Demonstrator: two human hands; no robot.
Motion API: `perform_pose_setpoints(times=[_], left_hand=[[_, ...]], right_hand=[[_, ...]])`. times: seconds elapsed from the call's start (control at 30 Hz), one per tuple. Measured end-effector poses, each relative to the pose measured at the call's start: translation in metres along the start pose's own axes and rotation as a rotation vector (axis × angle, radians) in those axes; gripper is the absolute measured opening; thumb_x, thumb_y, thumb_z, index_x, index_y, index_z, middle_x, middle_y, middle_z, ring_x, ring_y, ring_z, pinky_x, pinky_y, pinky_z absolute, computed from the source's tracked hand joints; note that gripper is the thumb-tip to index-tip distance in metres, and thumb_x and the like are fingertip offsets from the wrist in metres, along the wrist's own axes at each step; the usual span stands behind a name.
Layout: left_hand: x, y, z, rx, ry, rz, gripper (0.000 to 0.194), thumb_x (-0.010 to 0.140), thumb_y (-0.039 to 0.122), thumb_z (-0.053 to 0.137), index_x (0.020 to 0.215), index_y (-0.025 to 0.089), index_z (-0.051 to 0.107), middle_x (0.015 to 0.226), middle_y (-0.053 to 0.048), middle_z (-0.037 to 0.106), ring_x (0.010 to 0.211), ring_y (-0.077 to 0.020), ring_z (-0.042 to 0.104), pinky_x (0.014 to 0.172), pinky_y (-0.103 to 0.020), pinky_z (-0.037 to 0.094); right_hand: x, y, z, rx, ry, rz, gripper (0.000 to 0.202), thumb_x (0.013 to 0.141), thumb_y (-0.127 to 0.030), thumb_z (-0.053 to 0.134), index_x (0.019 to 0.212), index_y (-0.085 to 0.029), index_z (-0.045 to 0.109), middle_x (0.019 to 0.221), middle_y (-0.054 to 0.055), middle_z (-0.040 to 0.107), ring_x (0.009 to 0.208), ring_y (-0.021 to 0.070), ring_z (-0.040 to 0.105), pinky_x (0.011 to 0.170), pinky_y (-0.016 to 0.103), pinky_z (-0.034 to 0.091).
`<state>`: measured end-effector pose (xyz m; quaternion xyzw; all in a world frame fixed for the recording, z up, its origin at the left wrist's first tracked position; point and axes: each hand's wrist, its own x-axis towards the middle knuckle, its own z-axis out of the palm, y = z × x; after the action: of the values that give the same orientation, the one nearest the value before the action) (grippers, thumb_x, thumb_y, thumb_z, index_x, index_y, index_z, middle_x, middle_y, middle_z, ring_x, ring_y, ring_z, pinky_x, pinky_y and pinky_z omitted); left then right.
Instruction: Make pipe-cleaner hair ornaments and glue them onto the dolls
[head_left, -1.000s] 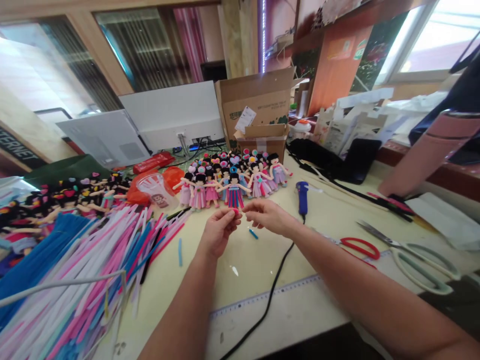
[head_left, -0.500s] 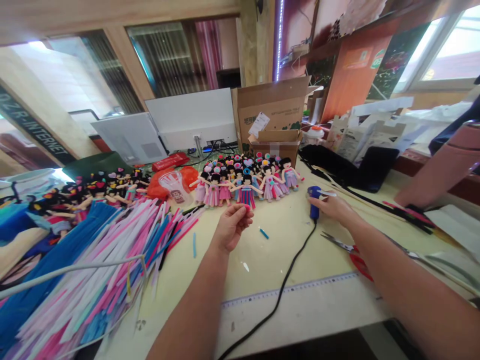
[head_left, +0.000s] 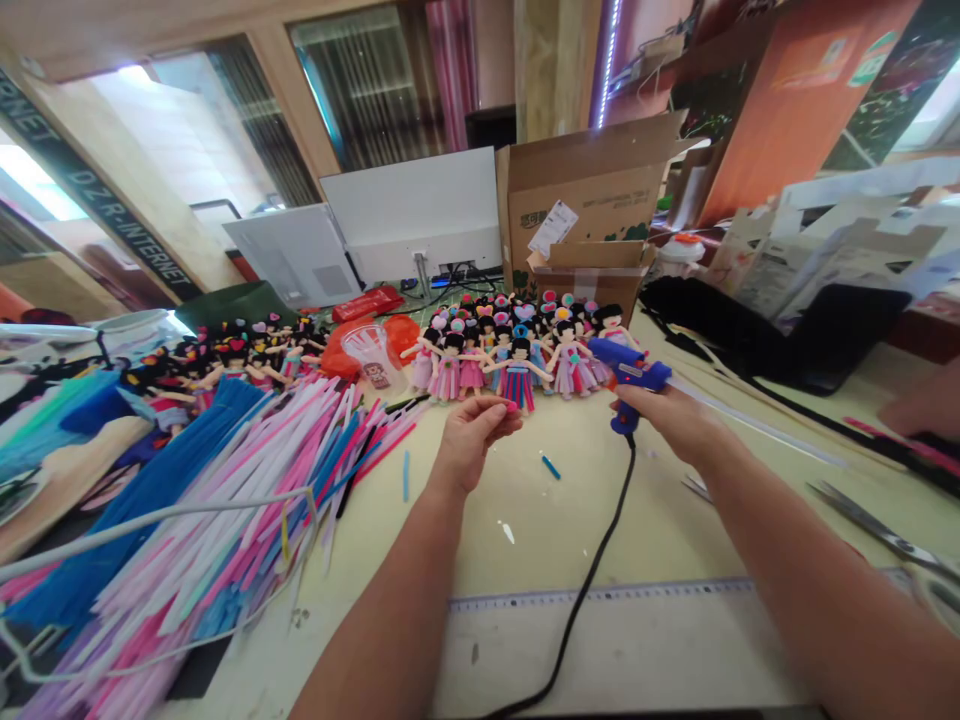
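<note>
My left hand (head_left: 478, 432) pinches a small pink piece (head_left: 512, 407) between thumb and fingertips; its exact kind is too small to make out. In my right hand (head_left: 675, 425) is a blue hot glue gun (head_left: 628, 366), its nozzle pointing left and its black cord (head_left: 592, 560) trailing to the front edge. Behind both hands stand several pipe-cleaner dolls (head_left: 517, 375) with black hair and pink, purple and blue skirts. A short blue stick (head_left: 550, 467) lies on the table between my hands.
Bundled pipe cleaners (head_left: 225, 500) spread over the left side, with more dolls (head_left: 236, 355) behind. Scissors (head_left: 877, 525) lie to the right. A ruler strip (head_left: 600, 597) runs along the front. A cardboard box (head_left: 585, 190) and a white monitor (head_left: 420, 215) stand at the back.
My right hand has lifted and turned the glue gun, and its nozzle now points left. The left hand still holds the pink piece. The whole view has shifted slightly.
</note>
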<state>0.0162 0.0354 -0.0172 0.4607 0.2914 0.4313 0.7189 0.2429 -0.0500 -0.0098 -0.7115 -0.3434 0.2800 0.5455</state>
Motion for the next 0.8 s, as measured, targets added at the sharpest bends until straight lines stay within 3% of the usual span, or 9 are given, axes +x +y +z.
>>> perform_pose_setpoints(times=[0.17, 0.3, 0.5, 0.8], left_hand=[[0.005, -0.005, -0.004, 0.110, 0.091, 0.076, 0.032, 0.054, 0.031, 0.081, 0.074, 0.015, 0.062, 0.068, -0.002, 0.070, 0.063, -0.0145, 0.065, 0.071, -0.032, 0.053], [0.008, -0.008, -0.006, 0.160, 0.136, 0.110, 0.033, 0.056, 0.029, 0.078, 0.083, 0.015, 0.065, 0.070, -0.002, 0.070, 0.063, -0.0143, 0.064, 0.071, -0.032, 0.051], [0.009, -0.009, -0.007, 0.212, 0.167, 0.113, 0.021, 0.059, 0.023, 0.072, 0.077, 0.014, 0.068, 0.067, -0.002, 0.068, 0.062, -0.0134, 0.063, 0.071, -0.031, 0.050], [0.006, -0.007, -0.005, 0.260, 0.196, 0.100, 0.012, 0.059, 0.021, 0.070, 0.070, 0.015, 0.067, 0.065, -0.002, 0.067, 0.058, -0.0120, 0.059, 0.066, -0.029, 0.047]], right_hand=[[-0.017, -0.007, 0.027, 0.053, -0.175, -0.074, 0.031, 0.064, -0.032, 0.059, 0.089, -0.015, 0.067, 0.077, 0.008, 0.066, 0.068, 0.0184, 0.059, 0.056, 0.027, 0.048], [-0.033, -0.003, 0.037, 0.042, -0.278, -0.035, 0.034, 0.061, -0.037, 0.059, 0.088, -0.018, 0.067, 0.081, 0.007, 0.065, 0.063, 0.0150, 0.053, 0.048, 0.025, 0.042], [-0.045, -0.006, 0.043, -0.065, -0.277, -0.113, 0.030, 0.066, -0.044, 0.063, 0.085, -0.021, 0.064, 0.063, -0.001, 0.054, 0.053, 0.0115, 0.043, 0.044, 0.023, 0.034], [-0.054, -0.003, 0.052, -0.222, -0.241, -0.256, 0.026, 0.070, -0.042, 0.062, 0.062, -0.022, 0.047, 0.054, -0.005, 0.042, 0.050, 0.0106, 0.038, 0.047, 0.024, 0.029]])
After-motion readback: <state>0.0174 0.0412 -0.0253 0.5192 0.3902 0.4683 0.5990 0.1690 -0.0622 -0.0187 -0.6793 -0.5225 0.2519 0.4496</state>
